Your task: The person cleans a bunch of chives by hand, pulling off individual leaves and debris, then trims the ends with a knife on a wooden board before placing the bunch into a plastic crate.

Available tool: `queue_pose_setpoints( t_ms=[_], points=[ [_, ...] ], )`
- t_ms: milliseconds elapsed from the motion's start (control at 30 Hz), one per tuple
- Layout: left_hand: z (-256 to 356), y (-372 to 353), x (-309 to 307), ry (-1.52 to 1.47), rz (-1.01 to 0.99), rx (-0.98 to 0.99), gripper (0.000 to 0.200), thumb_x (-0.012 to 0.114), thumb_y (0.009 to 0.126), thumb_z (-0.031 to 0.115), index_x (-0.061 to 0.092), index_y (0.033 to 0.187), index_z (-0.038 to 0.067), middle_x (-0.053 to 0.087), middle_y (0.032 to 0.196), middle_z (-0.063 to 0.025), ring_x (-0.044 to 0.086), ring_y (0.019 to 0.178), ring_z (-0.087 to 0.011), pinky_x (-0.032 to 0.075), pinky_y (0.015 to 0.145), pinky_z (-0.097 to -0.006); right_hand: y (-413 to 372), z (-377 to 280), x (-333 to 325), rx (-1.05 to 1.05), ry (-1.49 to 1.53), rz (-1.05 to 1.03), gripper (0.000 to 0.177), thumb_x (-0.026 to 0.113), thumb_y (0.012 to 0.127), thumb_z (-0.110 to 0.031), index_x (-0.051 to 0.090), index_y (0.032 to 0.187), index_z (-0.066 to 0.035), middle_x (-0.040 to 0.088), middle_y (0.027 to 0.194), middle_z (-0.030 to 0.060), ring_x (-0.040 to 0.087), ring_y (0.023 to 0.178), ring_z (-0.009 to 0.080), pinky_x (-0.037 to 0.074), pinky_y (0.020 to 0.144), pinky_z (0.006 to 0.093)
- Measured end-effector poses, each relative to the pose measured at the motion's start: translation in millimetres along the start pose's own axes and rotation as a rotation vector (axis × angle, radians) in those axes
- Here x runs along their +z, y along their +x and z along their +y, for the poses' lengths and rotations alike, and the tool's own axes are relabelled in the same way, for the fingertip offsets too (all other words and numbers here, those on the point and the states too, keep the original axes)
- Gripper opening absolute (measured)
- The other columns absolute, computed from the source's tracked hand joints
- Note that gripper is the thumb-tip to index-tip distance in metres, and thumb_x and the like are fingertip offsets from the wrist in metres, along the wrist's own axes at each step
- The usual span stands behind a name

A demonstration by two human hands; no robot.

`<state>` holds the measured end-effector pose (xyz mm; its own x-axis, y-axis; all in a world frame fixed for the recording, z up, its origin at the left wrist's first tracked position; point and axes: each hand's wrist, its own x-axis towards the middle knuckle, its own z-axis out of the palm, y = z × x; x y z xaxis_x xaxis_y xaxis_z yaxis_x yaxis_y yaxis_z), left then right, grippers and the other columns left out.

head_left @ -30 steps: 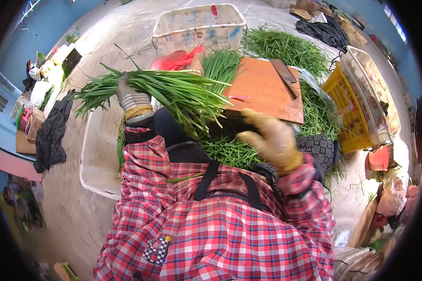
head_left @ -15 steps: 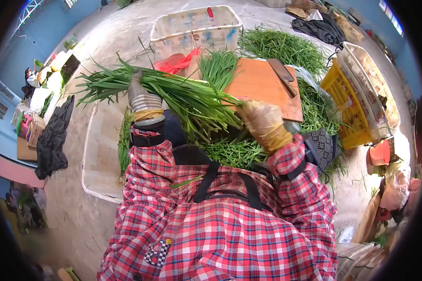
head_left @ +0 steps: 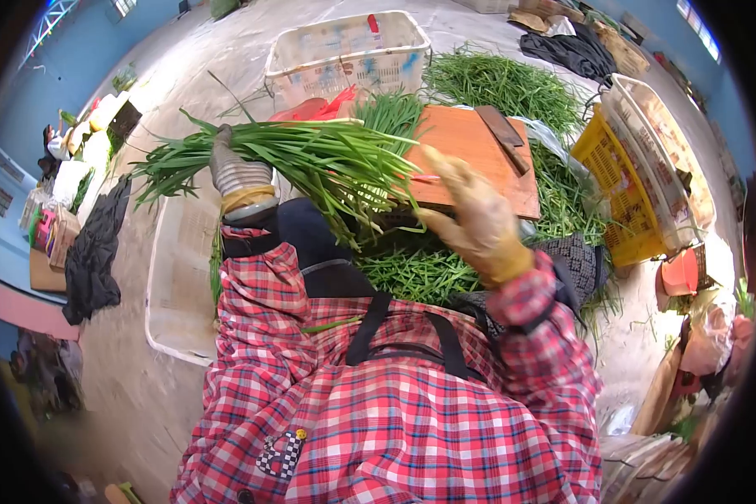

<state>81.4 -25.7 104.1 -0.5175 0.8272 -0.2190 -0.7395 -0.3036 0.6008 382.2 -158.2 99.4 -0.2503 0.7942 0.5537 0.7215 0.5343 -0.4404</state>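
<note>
My left hand (head_left: 240,175), in a striped grey glove, is closed around a bunch of long green stalks (head_left: 311,151); the leafy ends spread left and the pale ends point right. My right hand (head_left: 475,210), in a translucent yellowish glove, is raised just right of the bunch with thumb and fingers apart and nothing held. Behind it lies an orange board (head_left: 454,139) with a knife (head_left: 502,134) on its right part. Cut-looking greens (head_left: 416,277) are heaped below the bunch, near my lap.
A white crate (head_left: 344,55) stands at the back, another (head_left: 176,277) at the left. Loose greens (head_left: 504,84) lie behind the board. A yellow crate (head_left: 617,185) leans at the right beside a red container (head_left: 680,273). Black cloth (head_left: 97,252) lies far left.
My right hand has let go of the bunch's pale ends and opened, its fingers lifting upward. My left hand has shifted slightly left and tilted with the bunch.
</note>
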Motion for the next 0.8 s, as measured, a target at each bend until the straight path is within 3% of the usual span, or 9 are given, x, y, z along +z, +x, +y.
queue_pose_setpoints(
  t_ms=[133, 200, 300, 467, 533, 567, 633, 667, 800],
  points=[
    [-9.7, -18.8, 7.7, 0.022, -0.071, -0.008, 0.022, 0.061, 0.085, 0.019, 0.052, 0.098, 0.004, 0.060, 0.091, -0.0112, 0.061, 0.078, -0.0298, 0.053, 0.072, -0.0469, 42.9, 2.0, 61.1, -0.063, 0.022, 0.103, 0.049, 0.071, 0.076, -0.016, 0.055, 0.121, -0.006, 0.060, 0.109, 0.0139, 0.058, 0.101, 0.0311, 0.049, 0.084, 0.0373],
    [-7.2, -23.1, 9.2, 0.033, -0.043, -0.007, 0.020, 0.060, 0.086, 0.020, 0.055, 0.095, 0.003, 0.062, 0.090, -0.0125, 0.062, 0.079, -0.0271, 0.053, 0.075, -0.0403, 44.3, 9.3, 73.6, -0.105, 0.040, 0.143, 0.039, 0.070, 0.077, -0.013, 0.060, 0.114, -0.004, 0.062, 0.104, 0.0128, 0.060, 0.097, 0.0299, 0.050, 0.082, 0.0356],
    [1.4, 3.7, -10.7, 0.050, -0.056, -0.016, 0.020, 0.060, 0.085, 0.019, 0.054, 0.095, 0.003, 0.062, 0.089, -0.0123, 0.062, 0.078, -0.0278, 0.054, 0.073, -0.0433, 29.4, 4.1, 63.9, 0.113, 0.859, 0.058, 0.015, 0.061, 0.086, -0.002, 0.068, 0.098, 0.000, 0.067, 0.081, 0.0075, 0.061, 0.072, 0.0119, 0.049, 0.067, 0.0240],
    [8.1, 18.3, -23.9, -0.033, -0.053, -0.052, 0.020, 0.061, 0.085, 0.019, 0.054, 0.096, 0.003, 0.060, 0.094, -0.0120, 0.061, 0.084, -0.0282, 0.052, 0.079, -0.0437, -5.1, 24.8, -4.5, 0.356, 0.843, -0.108, 0.016, 0.059, 0.086, -0.001, 0.069, 0.098, 0.001, 0.066, 0.076, 0.0055, 0.059, 0.069, 0.0087, 0.048, 0.064, 0.0216],
    [14.6, 11.5, -15.2, -0.055, 0.027, -0.015, 0.026, 0.057, 0.089, 0.024, 0.057, 0.102, 0.001, 0.063, 0.104, -0.0174, 0.061, 0.092, -0.0316, 0.049, 0.087, -0.0430, -34.6, 69.2, -23.5, 0.401, 0.578, -0.527, 0.029, 0.063, 0.083, -0.010, 0.064, 0.110, 0.002, 0.066, 0.095, 0.0112, 0.062, 0.083, 0.0153, 0.050, 0.074, 0.0267],
    [20.3, 2.0, -10.2, -0.049, 0.032, -0.062, 0.027, 0.057, 0.089, 0.023, 0.057, 0.103, 0.001, 0.063, 0.106, -0.0175, 0.060, 0.095, -0.0317, 0.048, 0.089, -0.0434, -43.1, 72.0, -23.4, 0.398, 0.571, -0.539, 0.029, 0.063, 0.083, -0.010, 0.064, 0.110, 0.002, 0.066, 0.095, 0.0112, 0.062, 0.083, 0.0153, 0.050, 0.074, 0.0267],
    [18.2, 5.9, -11.2, -0.057, 0.050, -0.054, 0.029, 0.059, 0.088, 0.023, 0.056, 0.105, 0.000, 0.062, 0.109, -0.0170, 0.059, 0.099, -0.0325, 0.047, 0.092, -0.0442, -61.1, 72.3, -22.2, 0.172, -0.174, -0.691, 0.055, 0.067, 0.079, -0.022, 0.051, 0.127, 0.001, 0.056, 0.121, 0.0181, 0.056, 0.107, 0.0247, 0.045, 0.091, 0.0349],
    [15.5, 4.9, -11.1, -0.059, 0.051, -0.063, 0.029, 0.059, 0.088, 0.023, 0.056, 0.105, 0.000, 0.062, 0.109, -0.0170, 0.059, 0.099, -0.0325, 0.047, 0.092, -0.0442, -59.4, 66.3, -12.2, 0.244, 0.066, -0.605, 0.074, 0.067, 0.078, -0.035, 0.038, 0.137, -0.001, 0.043, 0.136, 0.0208, 0.042, 0.126, 0.0309, 0.033, 0.104, 0.0399],
    [9.0, 1.2, -10.6, -0.075, -0.050, -0.097, 0.032, 0.063, 0.085, 0.024, 0.056, 0.105, 0.001, 0.061, 0.109, -0.0165, 0.059, 0.097, -0.0328, 0.048, 0.090, -0.0441, -33.6, 31.1, 54.0, 0.290, 0.531, -0.330, 0.077, 0.064, 0.081, -0.044, 0.037, 0.138, 0.000, 0.043, 0.137, 0.0212, 0.040, 0.128, 0.0322, 0.030, 0.107, 0.0382]
  ],
)
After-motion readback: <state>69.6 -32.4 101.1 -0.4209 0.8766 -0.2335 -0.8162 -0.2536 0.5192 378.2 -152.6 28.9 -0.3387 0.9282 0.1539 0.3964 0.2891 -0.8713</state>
